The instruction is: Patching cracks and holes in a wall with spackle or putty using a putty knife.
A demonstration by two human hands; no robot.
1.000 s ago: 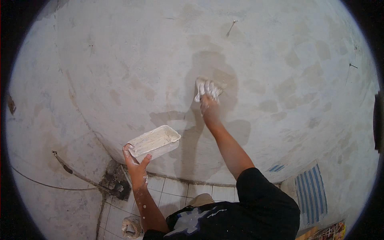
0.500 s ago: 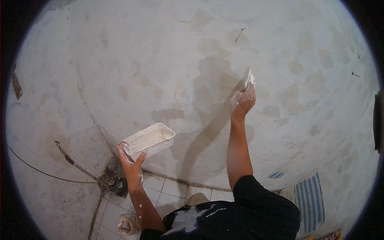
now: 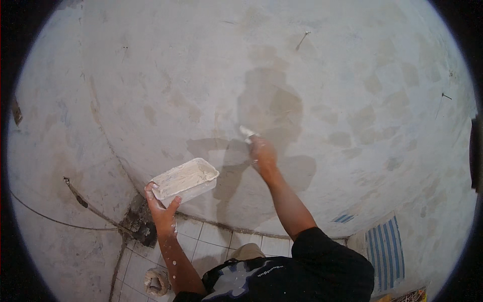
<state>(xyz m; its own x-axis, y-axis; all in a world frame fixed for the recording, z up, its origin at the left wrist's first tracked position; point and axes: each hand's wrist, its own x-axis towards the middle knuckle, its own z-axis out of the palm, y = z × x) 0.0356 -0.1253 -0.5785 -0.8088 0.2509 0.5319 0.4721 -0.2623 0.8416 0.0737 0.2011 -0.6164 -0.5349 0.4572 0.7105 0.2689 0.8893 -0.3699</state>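
Note:
My left hand (image 3: 162,210) grips one end of a pale rectangular tub (image 3: 193,190), tilted so its open top shows. Cream-coloured filler paste (image 3: 183,174) coats the inside. In my right hand (image 3: 262,152) is a putty knife (image 3: 246,132), its blade smeared with white paste and pointing up and to the left. The knife is close to the plastered wall (image 3: 211,95); whether the blade touches it I cannot tell. White spots of paste dot both hands and my left forearm.
Nails (image 3: 303,39) stick out of the wall. Left of the tub, a cable (image 3: 93,209) runs down to a dark, rough hole (image 3: 143,221) in the corner. An opened bag (image 3: 157,282) stands on the tiled floor (image 3: 211,239). A blue-striped panel (image 3: 385,254) is at lower right.
My right hand with the putty knife has swung left and down across the wall, toward the tub. My left hand and the tub have stayed nearly in place.

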